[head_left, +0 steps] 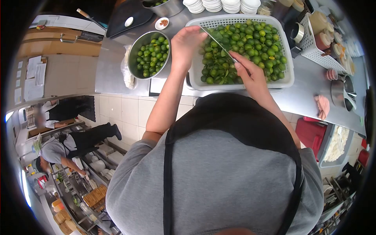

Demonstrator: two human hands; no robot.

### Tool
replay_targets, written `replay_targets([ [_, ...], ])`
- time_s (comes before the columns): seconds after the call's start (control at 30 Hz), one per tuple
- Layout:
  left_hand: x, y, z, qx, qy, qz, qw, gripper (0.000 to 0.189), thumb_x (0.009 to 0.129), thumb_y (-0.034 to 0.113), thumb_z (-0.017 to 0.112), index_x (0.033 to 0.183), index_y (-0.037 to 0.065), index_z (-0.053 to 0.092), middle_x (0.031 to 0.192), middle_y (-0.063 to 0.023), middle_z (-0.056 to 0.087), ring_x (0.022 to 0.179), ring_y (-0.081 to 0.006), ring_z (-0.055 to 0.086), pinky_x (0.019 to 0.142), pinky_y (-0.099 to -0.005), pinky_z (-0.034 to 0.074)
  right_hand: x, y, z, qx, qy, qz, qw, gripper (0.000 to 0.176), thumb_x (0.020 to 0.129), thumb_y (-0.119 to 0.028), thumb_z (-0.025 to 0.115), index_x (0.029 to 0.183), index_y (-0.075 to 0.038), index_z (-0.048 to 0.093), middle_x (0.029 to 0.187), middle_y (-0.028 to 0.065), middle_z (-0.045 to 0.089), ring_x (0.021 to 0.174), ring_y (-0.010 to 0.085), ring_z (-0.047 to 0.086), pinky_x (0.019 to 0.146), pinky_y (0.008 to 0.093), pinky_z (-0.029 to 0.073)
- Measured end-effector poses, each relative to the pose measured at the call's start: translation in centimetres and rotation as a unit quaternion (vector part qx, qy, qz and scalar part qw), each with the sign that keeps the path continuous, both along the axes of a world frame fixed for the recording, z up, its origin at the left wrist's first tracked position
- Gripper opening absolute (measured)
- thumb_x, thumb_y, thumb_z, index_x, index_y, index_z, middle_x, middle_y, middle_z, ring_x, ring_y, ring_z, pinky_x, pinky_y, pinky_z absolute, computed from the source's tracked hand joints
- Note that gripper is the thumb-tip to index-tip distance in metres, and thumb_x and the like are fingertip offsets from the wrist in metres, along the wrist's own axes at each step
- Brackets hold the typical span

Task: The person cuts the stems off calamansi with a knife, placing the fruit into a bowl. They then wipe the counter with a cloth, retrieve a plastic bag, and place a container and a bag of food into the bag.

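Note:
My right hand (250, 71) is wrapped around the handle of a knife (219, 44) over the white basket. The blade points up and to the left, toward my left hand (187, 44). Curled and a little blurred, the left fingers are closed close by the blade's tip; what they hold, if anything, is hidden. Below both hands, many green limes (250, 43), some with leaves, fill much of the white perforated basket (288, 58). To the left of my left wrist stands a steel bowl (134, 67) of limes (152, 55).
Behind the basket are stacked small white dishes (231, 5). A saucer (161, 23) and a dark tray (131, 21) lie at the back left. A plastic bag (128, 70) sits beside the bowl; a pink cloth (322, 106) lies at right. Another person (70, 147) stands far left.

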State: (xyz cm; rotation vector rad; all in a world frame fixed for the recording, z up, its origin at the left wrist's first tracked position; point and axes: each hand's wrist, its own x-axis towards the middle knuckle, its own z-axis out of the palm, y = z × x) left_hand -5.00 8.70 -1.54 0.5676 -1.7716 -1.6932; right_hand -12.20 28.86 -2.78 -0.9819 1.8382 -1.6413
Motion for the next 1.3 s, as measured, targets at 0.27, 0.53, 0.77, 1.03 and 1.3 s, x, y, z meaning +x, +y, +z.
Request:
replay_targets([
  [0.27, 0.1, 1.6, -0.1, -0.022, -0.048, -0.042, 0.998, 0.021, 0.076, 0.0, 0.066, 0.095, -0.002, 0.058, 0.084, -0.007, 0.064, 0.077, -0.0111, 0.06, 0.072, -0.0229, 0.046, -0.6, -0.9, -0.4, -0.016, 0.068, -0.021, 0.997, 0.03, 0.09, -0.016, 0.05, 0.118, -0.007, 0.055, 0.105, 0.0132, 0.062, 0.084, 0.019, 0.061, 0.077, 0.0285, 0.046],
  [0.53, -0.2, 0.7, -0.6, 0.241, 0.05, -0.097, 0.964, 0.015, 0.082, 0.006, 0.059, 0.094, -0.002, 0.058, 0.093, -0.0087, 0.062, 0.084, -0.0159, 0.06, 0.082, -0.0296, 0.048, -0.9, -0.9, -0.7, 0.008, 0.028, -0.015, 0.999, 0.029, 0.09, -0.016, 0.05, 0.117, -0.008, 0.055, 0.105, 0.012, 0.062, 0.087, 0.0189, 0.061, 0.079, 0.0278, 0.045],
  [0.77, -1.3, -4.9, -3.6, 0.232, 0.064, -0.066, 0.968, 0.018, 0.083, 0.011, 0.058, 0.093, -0.003, 0.06, 0.09, -0.0067, 0.062, 0.084, -0.0213, 0.06, 0.082, -0.0328, 0.049, -1.6, 0.1, -1.7, 0.026, 0.008, -0.013, 1.0, 0.03, 0.09, -0.016, 0.05, 0.119, -0.008, 0.054, 0.109, 0.0104, 0.061, 0.094, 0.0165, 0.059, 0.084, 0.026, 0.043],
  [1.03, -4.2, -2.7, -6.1, -0.467, -0.309, -0.029, 0.828, 0.017, 0.07, 0.013, 0.067, 0.085, 0.005, 0.068, 0.082, -0.019, 0.063, 0.078, -0.0344, 0.061, 0.074, -0.0388, 0.048, -1.9, 0.2, -1.3, 0.024, 0.004, -0.031, 0.999, 0.03, 0.09, -0.016, 0.051, 0.118, -0.007, 0.054, 0.109, 0.0093, 0.061, 0.092, 0.0145, 0.058, 0.082, 0.0241, 0.042],
  [1.3, -2.7, -2.5, -1.4, 0.033, -0.126, -0.063, 0.989, 0.025, 0.078, 0.002, 0.06, 0.103, 0.002, 0.061, 0.095, -0.0114, 0.06, 0.083, -0.0193, 0.061, 0.079, -0.0319, 0.05, -2.0, 0.8, 0.1, 0.072, -0.047, -0.053, 0.995, 0.029, 0.09, -0.015, 0.051, 0.118, -0.009, 0.055, 0.086, 0.0031, 0.062, 0.071, 0.0074, 0.052, 0.068, 0.021, 0.043],
])
